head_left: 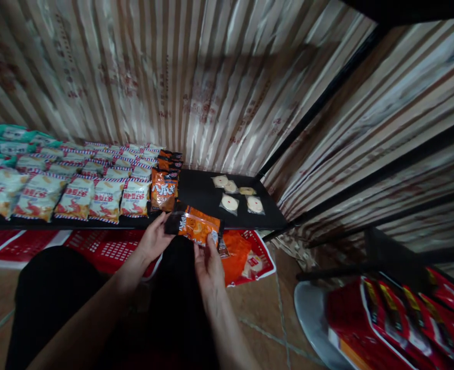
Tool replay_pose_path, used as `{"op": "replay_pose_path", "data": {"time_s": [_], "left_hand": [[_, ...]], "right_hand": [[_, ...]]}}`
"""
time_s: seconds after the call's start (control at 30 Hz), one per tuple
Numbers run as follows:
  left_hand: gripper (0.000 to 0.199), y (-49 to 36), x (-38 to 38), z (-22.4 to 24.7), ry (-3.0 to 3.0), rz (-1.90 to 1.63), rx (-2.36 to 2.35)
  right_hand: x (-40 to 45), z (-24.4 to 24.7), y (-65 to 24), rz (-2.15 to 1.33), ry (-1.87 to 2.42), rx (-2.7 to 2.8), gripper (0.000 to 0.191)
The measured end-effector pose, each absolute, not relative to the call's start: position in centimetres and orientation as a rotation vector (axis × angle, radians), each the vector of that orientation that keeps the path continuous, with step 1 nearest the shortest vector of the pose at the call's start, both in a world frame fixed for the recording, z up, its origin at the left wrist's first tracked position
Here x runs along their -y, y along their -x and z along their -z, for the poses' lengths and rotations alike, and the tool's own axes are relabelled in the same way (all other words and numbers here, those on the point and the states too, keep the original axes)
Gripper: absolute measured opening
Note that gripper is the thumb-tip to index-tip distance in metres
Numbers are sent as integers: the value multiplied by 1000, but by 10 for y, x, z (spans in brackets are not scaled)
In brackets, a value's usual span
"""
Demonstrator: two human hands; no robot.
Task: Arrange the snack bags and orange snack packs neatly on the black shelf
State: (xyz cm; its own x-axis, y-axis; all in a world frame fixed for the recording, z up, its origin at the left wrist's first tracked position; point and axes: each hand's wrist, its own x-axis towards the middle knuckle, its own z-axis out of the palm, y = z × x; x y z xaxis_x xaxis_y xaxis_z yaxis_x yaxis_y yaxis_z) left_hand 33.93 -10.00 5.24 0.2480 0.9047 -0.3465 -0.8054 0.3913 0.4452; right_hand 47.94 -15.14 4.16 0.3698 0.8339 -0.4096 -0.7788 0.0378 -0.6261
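Observation:
An orange and black snack bag (199, 224) lies sideways between my hands, just in front of the black shelf (196, 187). My left hand (155, 239) grips its dark left end. At its right end, my right hand (210, 262) pinches the lower edge, thumb on top. Just beyond, a column of similar orange snack bags (164, 190) stands on the shelf. White snack bags with red print (104, 199) fill rows to the left of that column. On the shelf's right part lie several round, pale wafers in clear wrappers (229, 203).
Red baskets (107, 245) sit on the tiled floor below the shelf; the right one holds an orange bag (235, 257). Green bags (9, 134) stand at far left. A box of red packets (396, 313) rests on a grey stool (307, 318). A striped curtain (134, 67) hangs behind.

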Motion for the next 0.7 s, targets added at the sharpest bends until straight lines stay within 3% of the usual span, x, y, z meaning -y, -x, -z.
{"op": "replay_pose_path", "data": {"time_s": [0.37,0.53,0.7], "left_hand": [[48,-359,123,-64,-218,-1375,-551],[39,-371,131,-76,-322,-1371,-568],[42,-383,132,-91,-265,-1498,-727]], "right_hand": [[145,-43,-443,-1226,856,92,26],[152,-48,-438,-1221,893,-5,26],[164,-54,-429,-1277,971,4,32]]}}
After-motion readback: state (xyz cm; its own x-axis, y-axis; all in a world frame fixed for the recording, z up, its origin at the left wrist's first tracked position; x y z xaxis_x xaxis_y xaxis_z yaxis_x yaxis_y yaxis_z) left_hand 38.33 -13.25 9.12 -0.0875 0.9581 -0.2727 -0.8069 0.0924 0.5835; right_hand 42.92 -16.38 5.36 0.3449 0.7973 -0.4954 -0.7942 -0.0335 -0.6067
